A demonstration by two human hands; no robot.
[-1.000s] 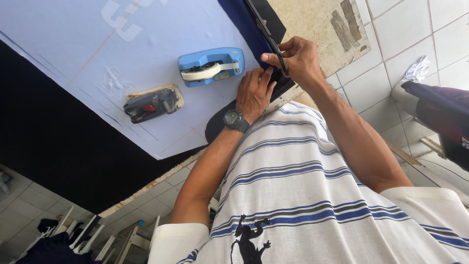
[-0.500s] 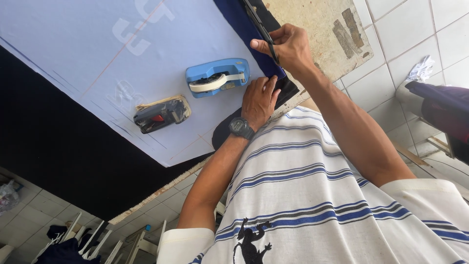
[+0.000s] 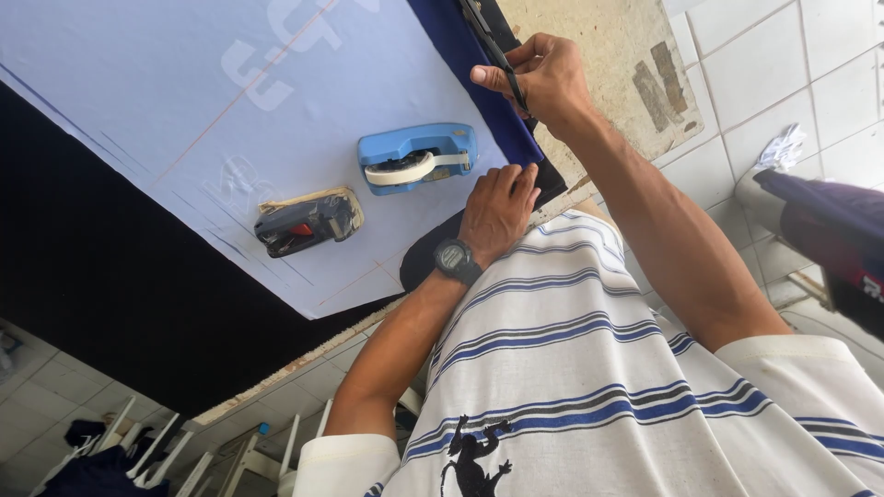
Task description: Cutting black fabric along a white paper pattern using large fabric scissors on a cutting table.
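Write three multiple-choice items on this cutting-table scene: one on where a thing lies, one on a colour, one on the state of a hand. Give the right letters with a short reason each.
1. Where does the blue tape dispenser lie?
A. On the pale paper pattern sheet
B. On the tiled floor
C. In the person's left hand

2. What colour is the fabric strip along the edge of the paper pattern sheet?
A. Red
B. Dark blue
C. Yellow

3. What is the left hand doing?
A. Gripping the tape dispenser
B. Hanging away from the table
C. Pressing flat on the fabric at the sheet's edge

Right letters: 1 A, the dispenser rests on the sheet beside a dark iron-like tool. 2 B, the strip is dark blue. 3 C, the watch-wearing left hand lies palm down there, while the right hand grips scissors.
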